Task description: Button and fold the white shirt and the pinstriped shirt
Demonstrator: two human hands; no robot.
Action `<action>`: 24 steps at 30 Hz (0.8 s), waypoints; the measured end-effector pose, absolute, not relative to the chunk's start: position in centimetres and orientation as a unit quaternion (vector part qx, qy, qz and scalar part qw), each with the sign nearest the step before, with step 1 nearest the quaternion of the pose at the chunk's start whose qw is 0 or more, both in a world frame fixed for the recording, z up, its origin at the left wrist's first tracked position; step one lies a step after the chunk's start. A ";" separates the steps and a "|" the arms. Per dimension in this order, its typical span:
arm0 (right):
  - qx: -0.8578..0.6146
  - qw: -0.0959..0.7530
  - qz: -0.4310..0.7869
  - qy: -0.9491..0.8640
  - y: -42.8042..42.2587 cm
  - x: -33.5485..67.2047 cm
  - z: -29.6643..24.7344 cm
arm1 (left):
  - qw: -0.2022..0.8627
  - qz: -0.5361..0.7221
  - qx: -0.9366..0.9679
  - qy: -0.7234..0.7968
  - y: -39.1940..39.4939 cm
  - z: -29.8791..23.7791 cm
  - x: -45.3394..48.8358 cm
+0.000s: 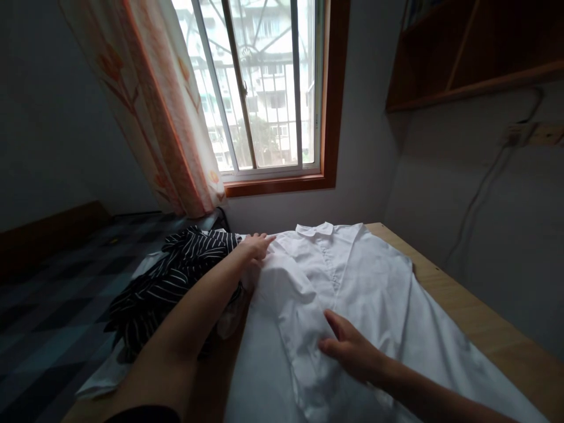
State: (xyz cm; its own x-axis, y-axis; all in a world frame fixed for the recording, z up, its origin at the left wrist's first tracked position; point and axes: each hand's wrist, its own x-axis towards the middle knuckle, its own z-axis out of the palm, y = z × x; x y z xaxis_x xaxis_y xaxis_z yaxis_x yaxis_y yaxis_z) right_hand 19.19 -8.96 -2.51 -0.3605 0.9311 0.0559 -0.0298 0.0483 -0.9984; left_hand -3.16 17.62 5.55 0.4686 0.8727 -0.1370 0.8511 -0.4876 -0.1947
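Shirt (365,282) spread on the table (493,332), both hands on or over it

The white shirt lies before you, collar (315,230) at the far end and buttoned-looking front facing up, its hem running out of view at the bottom. Loose creases cross the cloth, and bare wood shows along its right side.

Your left hand (258,245) is at the shirt's far left shoulder, fingers stretched out toward the collar; you cannot tell from this view whether it pinches the cloth or only rests there. Your right hand (350,346) is above the middle of the front, with thumb and finger parted and nothing between them; contact with the cloth is unclear. Your hands are well apart.

Beside your left forearm sits a heap of striped cloth (176,276), black with white lines, with a white piece (103,373) poking out below it. Farther left is a checked bed (48,317). Ahead of you, a flowered curtain (150,106) hangs at the left of the window (273,88). On your right are a wooden shelf (484,84) and, beneath it, a cable (476,200) down the wall.
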 end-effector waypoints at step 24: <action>-0.439 0.396 0.605 -0.533 -12.3 29.0 0.7 | 0.058 0.076 -0.881 -0.463 24.2 7.3 -3.0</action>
State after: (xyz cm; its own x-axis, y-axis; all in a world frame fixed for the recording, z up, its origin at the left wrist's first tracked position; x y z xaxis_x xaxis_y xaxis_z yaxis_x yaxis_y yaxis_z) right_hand 28.97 -12.31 0.71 -0.3017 0.9472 -0.1086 -0.0111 -0.1174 -0.9930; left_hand -2.98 24.16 7.34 0.5595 0.8249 -0.0806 0.8074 -0.5644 -0.1718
